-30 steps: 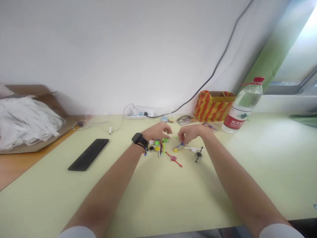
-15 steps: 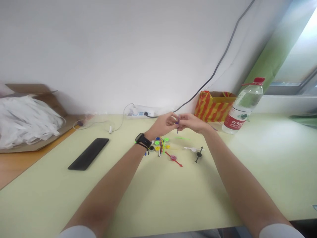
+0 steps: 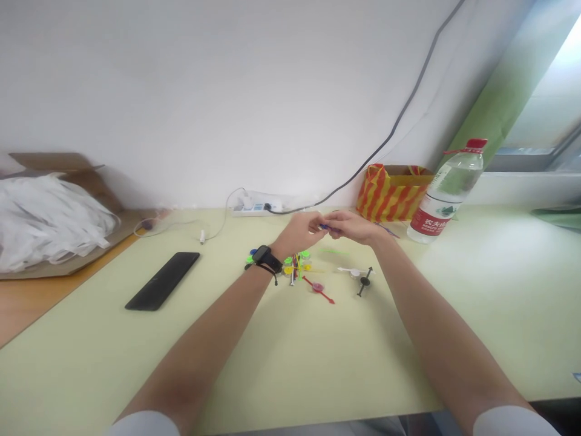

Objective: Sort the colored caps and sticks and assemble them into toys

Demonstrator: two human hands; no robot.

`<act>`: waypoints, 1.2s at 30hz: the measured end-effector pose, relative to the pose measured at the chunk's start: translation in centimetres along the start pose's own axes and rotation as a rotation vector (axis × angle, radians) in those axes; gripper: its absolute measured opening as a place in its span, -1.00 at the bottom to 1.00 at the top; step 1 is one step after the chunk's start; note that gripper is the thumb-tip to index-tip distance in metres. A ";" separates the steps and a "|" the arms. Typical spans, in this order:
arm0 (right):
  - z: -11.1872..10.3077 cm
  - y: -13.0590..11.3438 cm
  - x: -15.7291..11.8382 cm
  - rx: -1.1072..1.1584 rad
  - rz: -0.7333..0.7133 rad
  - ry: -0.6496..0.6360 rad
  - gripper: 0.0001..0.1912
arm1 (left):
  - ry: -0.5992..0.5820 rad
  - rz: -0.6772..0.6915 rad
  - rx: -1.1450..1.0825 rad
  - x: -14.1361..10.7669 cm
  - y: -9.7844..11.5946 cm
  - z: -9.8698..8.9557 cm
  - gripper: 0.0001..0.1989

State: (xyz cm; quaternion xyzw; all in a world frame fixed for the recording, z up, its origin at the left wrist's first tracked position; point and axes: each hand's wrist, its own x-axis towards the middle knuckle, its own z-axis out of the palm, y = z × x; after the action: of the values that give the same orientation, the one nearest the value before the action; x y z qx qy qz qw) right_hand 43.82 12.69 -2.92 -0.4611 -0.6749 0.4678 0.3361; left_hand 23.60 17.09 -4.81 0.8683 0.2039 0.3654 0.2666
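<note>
My left hand [image 3: 300, 233], with a black watch [image 3: 267, 258] on its wrist, pinches a small blue-purple arrow spinner [image 3: 324, 226] together with my right hand [image 3: 349, 226]. The fingertips meet above the table and cover most of the piece. Just below lies a red arrow spinner [image 3: 318, 287]. A white arrow spinner [image 3: 354, 273] and a black arrow spinner [image 3: 365, 281] lie close together to the right. Beneath my left wrist sits a heap of coloured arrows and round bases [image 3: 296, 266], partly hidden by the watch. A thin green arrow [image 3: 334, 251] lies under the hands.
A black phone-like slab [image 3: 163, 281] lies at left, near a white cable. Along the wall stand a power strip [image 3: 249, 209], a striped red-yellow bag [image 3: 385, 197] and a large water bottle [image 3: 438, 203]. A cardboard box of white strips [image 3: 49, 224] is at far left.
The blue-purple arrow stood upright between my fingers; now it is turned and mostly hidden by them. My left hand has shifted slightly right, and both hands are closer together.
</note>
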 end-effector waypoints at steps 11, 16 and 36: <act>0.0 0.3 0.2 0.030 0.023 -0.003 -0.81 | -0.031 0.081 0.011 -0.1 0.3 -0.7 -0.85; 0.9 0.3 0.4 -0.368 0.109 0.055 -0.86 | -0.094 0.036 0.007 -0.4 -0.1 -0.2 -0.96; -1.7 1.3 1.1 -0.894 0.179 0.022 -0.89 | -0.468 -0.157 0.325 -0.7 -3.2 -3.6 -0.71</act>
State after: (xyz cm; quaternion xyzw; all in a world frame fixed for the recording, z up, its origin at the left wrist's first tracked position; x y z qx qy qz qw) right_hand 45.37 14.41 -3.55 -0.6222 -0.7646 0.1528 0.0695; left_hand 19.96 20.34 -5.02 0.9417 0.2595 0.0962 0.1914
